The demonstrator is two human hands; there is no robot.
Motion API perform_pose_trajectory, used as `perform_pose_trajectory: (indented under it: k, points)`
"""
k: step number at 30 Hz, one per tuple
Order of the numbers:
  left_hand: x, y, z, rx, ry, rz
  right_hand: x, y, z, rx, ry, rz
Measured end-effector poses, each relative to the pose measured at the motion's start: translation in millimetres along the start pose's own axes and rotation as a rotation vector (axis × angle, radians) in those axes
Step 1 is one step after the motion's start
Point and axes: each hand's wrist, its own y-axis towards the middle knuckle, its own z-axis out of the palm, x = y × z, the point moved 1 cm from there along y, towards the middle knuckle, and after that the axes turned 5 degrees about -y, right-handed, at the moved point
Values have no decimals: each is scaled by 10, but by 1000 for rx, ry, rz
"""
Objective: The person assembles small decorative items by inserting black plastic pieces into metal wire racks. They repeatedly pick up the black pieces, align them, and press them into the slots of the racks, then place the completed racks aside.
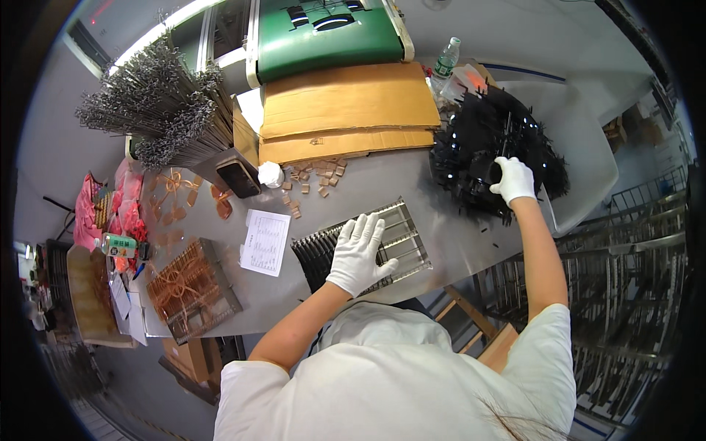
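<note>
My left hand (360,256), in a white glove, lies with its fingers stretched out over a metal rack (403,234). Thin black plastic parts (312,259) stand in a close row in the rack's left portion; its right portion shows bare slots and bars. Off to the right, my gloved right hand (515,181) reaches into a large heap of glossy black plastic parts (471,151). Its thumb and fingers are curled around one black part at the heap's near side, whose full shape is lost among the others.
Behind the rack are small brown blocks (323,173), a white roll (271,175) and flat cardboard (353,103). A written sheet (265,242) and an orange-banded rack (193,290) lie left. Bundled wires (158,103) stand far left, a bottle (446,57) far right. A green conveyor (331,40) is behind.
</note>
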Motion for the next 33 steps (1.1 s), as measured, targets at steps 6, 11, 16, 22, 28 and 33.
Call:
perform_pose_trajectory:
  k: [6,11,16,22,28,33]
  points:
    - [14,-23,4,-27,-62,-14,-317,-14,-441,-203,362,-212]
    - [-39,173,-402,-259,-579,-52,582,-986,-1468,-382,617,-575]
    - [-151,385,-1116,-318,-2048,284,1425,-1697,-1620,-422,522,-1193]
    - [-279,381,-1404,-751,-1365,40,1617,-1425,-878,653,1608,-564]
    - [-358,533,-1526,-435,-708,114,2084,-1557,-922,251,752,-689]
    - [-53,-234,-1849,-879,-1661,4,1786,-1232,-376,478,1037,-477]
